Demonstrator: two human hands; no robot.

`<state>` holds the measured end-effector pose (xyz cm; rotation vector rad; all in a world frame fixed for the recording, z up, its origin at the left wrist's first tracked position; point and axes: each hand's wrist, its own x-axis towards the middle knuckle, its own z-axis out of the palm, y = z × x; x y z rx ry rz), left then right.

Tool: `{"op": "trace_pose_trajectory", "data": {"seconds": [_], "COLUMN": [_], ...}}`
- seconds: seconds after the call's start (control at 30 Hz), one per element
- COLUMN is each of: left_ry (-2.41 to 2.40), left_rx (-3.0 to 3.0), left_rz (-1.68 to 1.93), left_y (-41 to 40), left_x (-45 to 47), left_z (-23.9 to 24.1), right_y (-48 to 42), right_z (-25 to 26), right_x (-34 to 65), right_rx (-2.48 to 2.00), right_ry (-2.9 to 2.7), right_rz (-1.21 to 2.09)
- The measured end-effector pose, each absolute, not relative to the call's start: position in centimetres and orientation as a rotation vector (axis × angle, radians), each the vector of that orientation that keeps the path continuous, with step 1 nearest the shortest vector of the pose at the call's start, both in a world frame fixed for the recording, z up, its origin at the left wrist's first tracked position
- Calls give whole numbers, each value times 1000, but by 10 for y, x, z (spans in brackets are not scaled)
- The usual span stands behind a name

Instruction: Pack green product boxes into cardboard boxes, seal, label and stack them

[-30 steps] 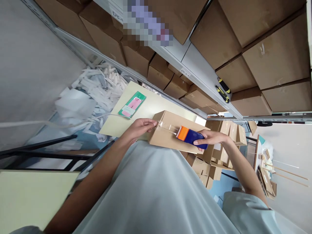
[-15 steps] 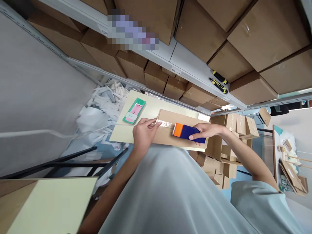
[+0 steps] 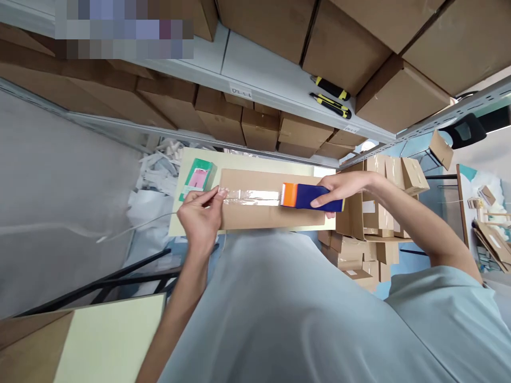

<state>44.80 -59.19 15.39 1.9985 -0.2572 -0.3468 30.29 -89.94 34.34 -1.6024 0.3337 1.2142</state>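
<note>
A long cardboard box (image 3: 255, 218) lies across the pale table in front of me. Clear packing tape (image 3: 255, 198) runs along its top from the left end to the tape dispenser (image 3: 313, 197), which is dark blue with an orange toothed front. My right hand (image 3: 339, 190) is wrapped round the dispenser's right part, over the right half of the box. At the box's left end, my left hand (image 3: 203, 210) pinches the loose end of the tape between thumb and fingers. Just beyond that hand lies a green and pink package (image 3: 198, 178).
Shelves with cardboard boxes (image 3: 261, 130) rise behind the pale table (image 3: 175, 226). Two black and yellow utility knives (image 3: 331, 96) lie on the shelf. Opened cartons (image 3: 351, 250) are stacked at the right. White scraps (image 3: 149, 178) heap at the left.
The tape dispenser has moved right relative to the box, and a longer strip of tape now shows between it and my left hand. My view has shifted, with the box appearing further left.
</note>
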Motion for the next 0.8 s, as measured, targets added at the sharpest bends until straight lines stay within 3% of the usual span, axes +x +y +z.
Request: {"op": "trace_pose_trajectory", "data": {"seconds": [0.2,0.5,0.8], "left_ry": [-231,-56,126], "left_rx": [2097,2164,2180], "left_rz": [-326,-161,-195], "left_y": [-593,-598,-612], "left_x": [451,457,450], "left_z": [157,133,148], "right_y": [-949,-996,-1020], "right_z": [374,381,320], "right_x": [243,171,168], "right_rx": [-1587,-1516,-1581], "right_ry": [457,671,474], "right_rz": [1235,1076,1242]}}
